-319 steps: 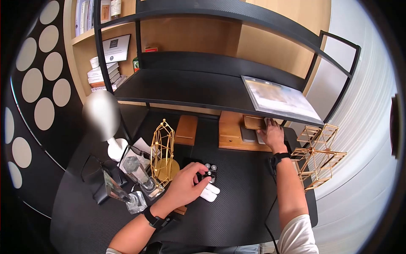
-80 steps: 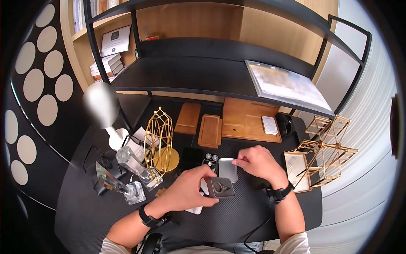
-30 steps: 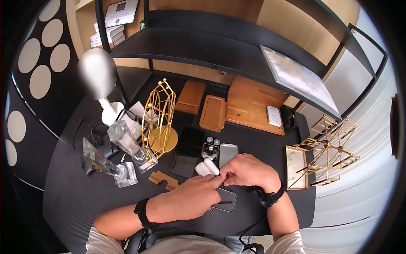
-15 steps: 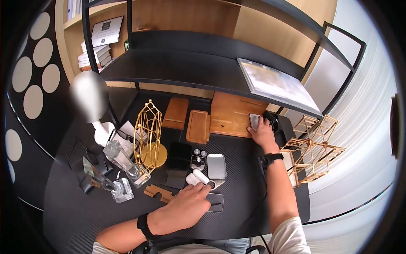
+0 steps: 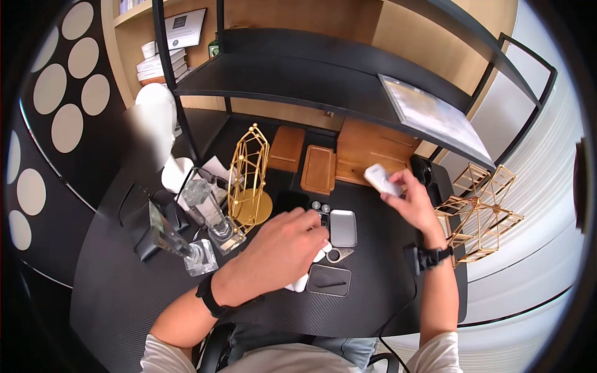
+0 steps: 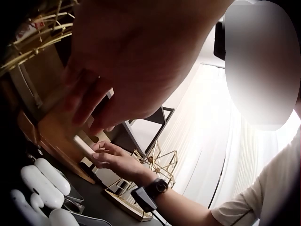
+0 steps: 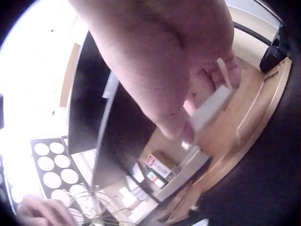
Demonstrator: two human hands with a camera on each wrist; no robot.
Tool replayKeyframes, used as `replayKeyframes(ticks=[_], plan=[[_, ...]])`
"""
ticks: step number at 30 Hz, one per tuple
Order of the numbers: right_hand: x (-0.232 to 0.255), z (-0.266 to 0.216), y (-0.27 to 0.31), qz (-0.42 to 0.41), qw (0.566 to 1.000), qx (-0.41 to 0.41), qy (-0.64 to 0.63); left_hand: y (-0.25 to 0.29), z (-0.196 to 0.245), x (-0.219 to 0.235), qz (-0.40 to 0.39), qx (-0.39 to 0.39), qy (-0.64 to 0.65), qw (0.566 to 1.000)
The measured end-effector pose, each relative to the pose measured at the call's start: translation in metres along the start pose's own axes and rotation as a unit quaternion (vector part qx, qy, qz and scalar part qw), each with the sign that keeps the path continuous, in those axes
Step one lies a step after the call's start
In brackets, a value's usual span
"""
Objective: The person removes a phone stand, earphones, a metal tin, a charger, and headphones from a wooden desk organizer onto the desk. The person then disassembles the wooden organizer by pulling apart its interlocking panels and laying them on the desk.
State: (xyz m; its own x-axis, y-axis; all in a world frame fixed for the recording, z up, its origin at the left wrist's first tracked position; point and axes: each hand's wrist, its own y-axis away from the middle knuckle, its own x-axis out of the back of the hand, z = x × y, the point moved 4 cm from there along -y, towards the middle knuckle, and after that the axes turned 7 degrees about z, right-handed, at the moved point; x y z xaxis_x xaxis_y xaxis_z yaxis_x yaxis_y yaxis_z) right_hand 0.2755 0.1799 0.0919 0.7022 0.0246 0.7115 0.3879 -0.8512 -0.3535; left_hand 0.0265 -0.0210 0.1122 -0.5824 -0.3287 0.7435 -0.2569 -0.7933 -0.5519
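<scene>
My right hand (image 5: pixel 413 202) pinches a white magnetic power bank (image 5: pixel 380 180) between thumb and fingers, in the air in front of the wooden stand (image 5: pixel 367 149). In the right wrist view the power bank (image 7: pixel 211 110) shows as a slim pale slab. My left hand (image 5: pixel 273 252) hovers over small items at the table's middle, fingers loosely bent and holding nothing in the left wrist view. Beneath it are white rounded earbud cases (image 6: pixel 44 186), partly hidden in the head view. A grey piece with a ring-shaped hole (image 5: pixel 337 254) lies beside its fingertips.
Near the left hand lie a shallow grey tray (image 5: pixel 343 228) and a dark tray (image 5: pixel 329 281) holding a black stick. Gold wire ornaments (image 5: pixel 249 180) and crystal trophies (image 5: pixel 208 214) stand left; a gold wheel ornament (image 5: pixel 477 208) stands right. A black shelf (image 5: pixel 292 84) overhangs the back.
My right hand has lifted the power bank off the wooden stand and brought it forward. My left hand has let go of the grey ringed piece and risen above the earbud cases.
</scene>
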Motion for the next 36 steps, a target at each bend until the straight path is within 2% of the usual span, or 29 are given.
replayKeyframes(ticks=[2, 3, 6, 8, 10, 12, 15, 16, 18, 19, 24, 27, 32, 34, 36], plan=[[0.000, -0.020, 0.027, -0.066, 0.995, 0.040, -0.056, -0.003, 0.002, 0.007, 0.022, 0.011, 0.012, 1.000], [-0.001, -0.023, 0.039, -0.071, 0.993, 0.070, -0.059, -0.002, 0.002, 0.008, 0.023, 0.010, 0.010, 1.000], [0.004, -0.040, 0.071, -0.093, 0.995, 0.010, 0.030, -0.001, 0.004, 0.009, 0.028, 0.001, 0.021, 0.999], [0.001, -0.028, 0.082, -0.086, 0.995, 0.017, 0.044, 0.000, 0.007, 0.006, 0.001, -0.001, 0.015, 1.000], [-0.001, -0.013, 0.090, -0.086, 0.995, -0.035, 0.031, 0.000, 0.009, 0.001, -0.012, -0.022, 0.032, 0.999], [-0.003, -0.011, 0.097, -0.089, 0.994, -0.039, 0.050, 0.002, 0.014, -0.004, -0.026, -0.041, 0.048, 0.998], [-0.009, -0.019, 0.105, -0.089, 0.989, -0.014, 0.115, 0.012, 0.023, -0.022, -0.091, -0.107, 0.070, 0.988], [-0.011, -0.022, 0.108, -0.088, 0.989, -0.013, 0.115, 0.013, 0.025, -0.022, -0.090, -0.108, 0.070, 0.988], [-0.017, -0.031, 0.117, -0.083, 0.973, 0.053, 0.208, 0.015, 0.026, -0.026, -0.164, -0.106, 0.061, 0.979], [-0.019, -0.033, 0.119, -0.104, 0.966, 0.050, 0.232, 0.016, 0.024, -0.028, -0.188, -0.092, 0.066, 0.976], [-0.013, -0.043, 0.125, -0.163, 0.958, 0.033, 0.232, 0.017, 0.021, -0.029, -0.190, -0.083, 0.057, 0.977], [-0.013, -0.042, 0.125, -0.225, 0.959, 0.039, 0.168, 0.017, 0.021, -0.032, -0.198, -0.082, 0.060, 0.975], [-0.016, -0.043, 0.123, -0.218, 0.968, 0.022, 0.118, 0.018, 0.019, -0.037, -0.218, -0.080, 0.064, 0.971], [-0.016, -0.041, 0.125, -0.200, 0.971, 0.058, 0.119, 0.017, 0.017, -0.037, -0.232, -0.062, 0.076, 0.968], [-0.006, -0.047, 0.126, -0.197, 0.972, 0.032, 0.122, 0.015, 0.019, -0.033, -0.223, -0.064, 0.078, 0.970]])
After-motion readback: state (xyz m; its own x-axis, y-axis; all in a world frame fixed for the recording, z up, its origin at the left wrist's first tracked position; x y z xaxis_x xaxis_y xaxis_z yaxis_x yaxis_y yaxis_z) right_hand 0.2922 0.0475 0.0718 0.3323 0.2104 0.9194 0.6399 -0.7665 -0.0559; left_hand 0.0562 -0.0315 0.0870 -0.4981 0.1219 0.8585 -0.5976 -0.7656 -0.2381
